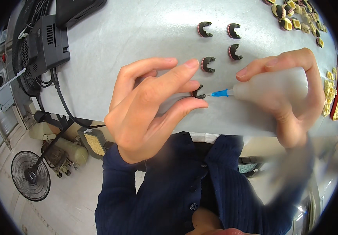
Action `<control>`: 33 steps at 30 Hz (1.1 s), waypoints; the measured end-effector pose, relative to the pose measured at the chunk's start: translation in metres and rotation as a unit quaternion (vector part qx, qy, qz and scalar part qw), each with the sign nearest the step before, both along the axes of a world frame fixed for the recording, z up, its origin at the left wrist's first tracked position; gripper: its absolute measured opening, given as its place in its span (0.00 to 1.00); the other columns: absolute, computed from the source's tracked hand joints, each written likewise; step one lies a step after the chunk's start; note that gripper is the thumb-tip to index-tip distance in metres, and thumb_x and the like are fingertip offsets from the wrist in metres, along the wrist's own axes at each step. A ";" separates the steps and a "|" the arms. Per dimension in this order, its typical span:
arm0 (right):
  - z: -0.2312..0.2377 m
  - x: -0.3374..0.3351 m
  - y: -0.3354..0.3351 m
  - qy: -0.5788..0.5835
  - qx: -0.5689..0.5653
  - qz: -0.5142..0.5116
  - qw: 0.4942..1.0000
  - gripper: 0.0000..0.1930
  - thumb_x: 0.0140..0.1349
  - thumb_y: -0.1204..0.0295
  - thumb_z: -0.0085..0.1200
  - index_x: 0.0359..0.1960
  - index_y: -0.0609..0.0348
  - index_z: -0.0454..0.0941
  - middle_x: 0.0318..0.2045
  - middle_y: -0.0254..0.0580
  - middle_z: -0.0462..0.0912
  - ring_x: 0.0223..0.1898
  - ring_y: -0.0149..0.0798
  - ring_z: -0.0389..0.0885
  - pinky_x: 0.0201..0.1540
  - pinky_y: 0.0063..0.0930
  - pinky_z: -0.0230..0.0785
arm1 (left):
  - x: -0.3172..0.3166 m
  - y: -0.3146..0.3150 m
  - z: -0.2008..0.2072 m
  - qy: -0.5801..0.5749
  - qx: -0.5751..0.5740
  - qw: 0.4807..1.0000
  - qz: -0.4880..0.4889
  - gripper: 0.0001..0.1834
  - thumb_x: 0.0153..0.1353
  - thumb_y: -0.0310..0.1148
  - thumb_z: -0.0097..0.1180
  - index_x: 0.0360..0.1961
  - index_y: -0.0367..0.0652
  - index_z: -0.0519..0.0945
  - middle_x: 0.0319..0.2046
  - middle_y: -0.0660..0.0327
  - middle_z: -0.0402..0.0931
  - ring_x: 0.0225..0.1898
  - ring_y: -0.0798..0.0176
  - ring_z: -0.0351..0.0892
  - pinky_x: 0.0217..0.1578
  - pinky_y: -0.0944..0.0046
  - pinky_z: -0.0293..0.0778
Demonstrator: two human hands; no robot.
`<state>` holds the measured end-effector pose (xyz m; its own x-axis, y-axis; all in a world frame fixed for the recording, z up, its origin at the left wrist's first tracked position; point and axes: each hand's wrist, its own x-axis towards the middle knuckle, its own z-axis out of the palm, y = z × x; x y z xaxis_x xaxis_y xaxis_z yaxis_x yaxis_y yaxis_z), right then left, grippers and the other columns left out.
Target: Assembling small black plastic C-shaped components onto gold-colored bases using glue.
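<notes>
My left hand (145, 105) pinches a small black C-shaped piece (197, 93) between thumb and fingers, partly hiding it. In my right hand (294, 121) is a whitish translucent squeeze bottle (271, 84), tilted on its side and pointing left. Its blue dispensing needle (219, 93) reaches the held piece; whether the metal tip touches it I cannot tell. Beyond my hands, several similar black C-shaped pieces lie apart on the grey table, among them one at the upper left (205, 29) and one nearest my left fingers (208, 64). Pink bead-like bumps line their outer curves.
A pile of cream and black parts (296, 17) covers the table's far right. Cream pieces (328, 92) lie by a red-edged strip at the right edge. On the left stands a black vented device (49, 43) with a cable (63, 102); below it, a floor fan (30, 175).
</notes>
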<state>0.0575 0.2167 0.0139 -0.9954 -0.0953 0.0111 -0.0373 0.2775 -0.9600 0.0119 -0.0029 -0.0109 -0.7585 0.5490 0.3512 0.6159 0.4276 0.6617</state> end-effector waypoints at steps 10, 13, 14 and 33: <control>0.000 0.002 0.017 0.000 -0.080 -0.073 0.994 0.18 0.63 0.65 0.51 0.48 0.62 0.64 0.41 0.57 0.80 0.44 0.38 0.78 0.45 0.27 0.71 | 0.001 0.002 0.002 0.000 0.021 1.000 0.012 0.35 0.32 0.21 0.75 0.48 0.35 0.77 0.31 0.55 0.84 0.43 0.56 0.78 0.43 0.62 0.73; -0.008 0.000 0.024 0.106 -0.095 -0.087 0.986 0.17 0.65 0.63 0.51 0.48 0.60 0.64 0.45 0.57 0.78 0.44 0.36 0.76 0.42 0.25 0.69 | 0.003 -0.002 0.004 -0.006 0.035 0.999 0.019 0.35 0.32 0.20 0.74 0.48 0.36 0.78 0.38 0.54 0.82 0.40 0.57 0.81 0.42 0.62 0.74; -0.008 0.001 0.026 0.124 -0.091 -0.126 0.980 0.16 0.64 0.64 0.52 0.47 0.59 0.64 0.46 0.55 0.78 0.43 0.36 0.76 0.42 0.25 0.70 | 0.003 -0.005 0.005 -0.013 0.039 0.999 0.022 0.34 0.33 0.19 0.74 0.48 0.36 0.78 0.41 0.54 0.80 0.38 0.58 0.82 0.42 0.63 0.74; 0.005 0.080 0.054 0.212 0.300 -0.435 0.822 0.17 0.52 0.73 0.67 0.41 0.62 0.75 0.37 0.42 0.77 0.34 0.37 0.77 0.38 0.29 0.71 | 0.013 -0.005 0.000 -0.010 0.077 0.997 0.029 0.26 0.44 0.18 0.67 0.48 0.42 0.79 0.33 0.58 0.79 0.40 0.60 0.78 0.43 0.61 0.73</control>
<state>0.1377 0.2708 0.0187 -0.6078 0.5359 0.5860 0.1296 0.7950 -0.5927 0.0251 -0.0076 -0.0105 -0.7945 0.4458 0.4124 0.5798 0.3548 0.7334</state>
